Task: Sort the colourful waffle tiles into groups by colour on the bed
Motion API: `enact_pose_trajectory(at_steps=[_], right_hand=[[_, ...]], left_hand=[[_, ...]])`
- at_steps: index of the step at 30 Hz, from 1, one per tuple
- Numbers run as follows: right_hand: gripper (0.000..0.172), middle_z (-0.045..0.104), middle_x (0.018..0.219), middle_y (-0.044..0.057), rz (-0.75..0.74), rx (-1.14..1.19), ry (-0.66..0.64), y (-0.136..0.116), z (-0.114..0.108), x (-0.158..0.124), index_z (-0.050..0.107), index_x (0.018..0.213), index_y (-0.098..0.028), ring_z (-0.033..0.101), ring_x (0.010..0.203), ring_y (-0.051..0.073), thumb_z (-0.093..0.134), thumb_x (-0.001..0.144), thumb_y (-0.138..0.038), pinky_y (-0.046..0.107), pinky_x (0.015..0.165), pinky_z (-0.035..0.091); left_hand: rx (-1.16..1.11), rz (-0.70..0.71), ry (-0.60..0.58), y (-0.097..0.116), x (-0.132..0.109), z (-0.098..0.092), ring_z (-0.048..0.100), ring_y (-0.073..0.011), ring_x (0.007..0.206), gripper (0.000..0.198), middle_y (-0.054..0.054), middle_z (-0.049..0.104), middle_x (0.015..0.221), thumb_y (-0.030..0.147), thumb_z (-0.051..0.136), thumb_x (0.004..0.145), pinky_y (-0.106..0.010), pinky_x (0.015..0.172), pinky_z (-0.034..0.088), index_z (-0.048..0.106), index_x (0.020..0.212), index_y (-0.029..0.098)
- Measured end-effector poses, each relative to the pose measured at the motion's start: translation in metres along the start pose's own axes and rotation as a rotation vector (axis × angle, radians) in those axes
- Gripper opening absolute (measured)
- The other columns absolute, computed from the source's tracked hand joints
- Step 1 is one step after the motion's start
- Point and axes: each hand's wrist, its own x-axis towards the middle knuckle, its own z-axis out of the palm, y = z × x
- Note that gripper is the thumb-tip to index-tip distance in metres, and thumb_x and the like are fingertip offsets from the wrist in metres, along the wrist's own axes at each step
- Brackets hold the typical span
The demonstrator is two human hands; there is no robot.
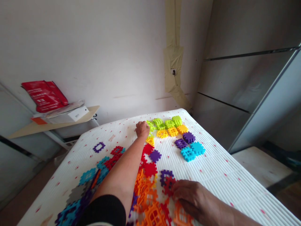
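Note:
Flat, square plastic waffle blocks in many colours lie on a white ribbed mattress (pixel 225 175). My left hand (pixel 142 129) reaches far forward, fingers closed, at the left end of a row of lime green blocks (pixel 164 122); what it grips is hidden. Yellow blocks (pixel 171 131), purple blocks (pixel 185 140) and cyan blocks (pixel 192 150) are set out in rows just right of it. My right hand (pixel 191 196) rests near the front edge, fingers curled on a dark red block (pixel 168 185) in a loose heap of orange blocks (pixel 150 201).
More loose red, blue, purple and grey blocks (pixel 98 169) lie left of my arm. A shelf (pixel 54 124) with a red bag and a white box stands by the wall at left. A grey cabinet (pixel 246 94) rises at right.

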Motion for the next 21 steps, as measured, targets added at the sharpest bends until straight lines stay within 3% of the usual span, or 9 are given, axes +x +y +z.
enact_pose_trajectory(at_steps=[8,14,21], right_hand=[[0.024,0.063,0.092,0.007,-0.003,0.001,-0.011,0.002,0.001,0.000,0.062,0.093,-0.019,0.059,0.087,0.015,0.039,0.094,-0.026,0.025,0.078,0.046],[0.024,0.063,0.092,0.008,-0.019,0.011,-0.024,0.003,0.001,0.000,0.062,0.095,-0.018,0.059,0.087,0.015,0.039,0.094,-0.026,0.025,0.077,0.047],[0.024,0.063,0.093,0.008,-0.012,0.000,-0.012,0.002,0.001,-0.001,0.062,0.097,-0.018,0.059,0.087,0.015,0.040,0.094,-0.026,0.025,0.078,0.047]], left_hand=[[-0.028,0.032,0.006,-0.004,-0.007,-0.003,0.048,-0.0215,0.108,0.008,-0.003,0.055,0.109,0.023,0.051,0.077,-0.033,0.084,0.042,0.059,0.078,0.025],[-0.061,0.068,-0.059,-0.008,-0.004,-0.005,0.047,-0.0199,0.113,0.019,0.003,0.054,0.115,0.025,0.064,0.066,-0.032,0.087,0.041,0.059,0.084,0.029],[-0.033,-0.006,-0.060,0.003,0.001,0.001,0.047,-0.0251,0.110,0.017,-0.004,0.053,0.111,0.029,0.058,0.074,-0.039,0.082,0.043,0.056,0.092,0.028]])
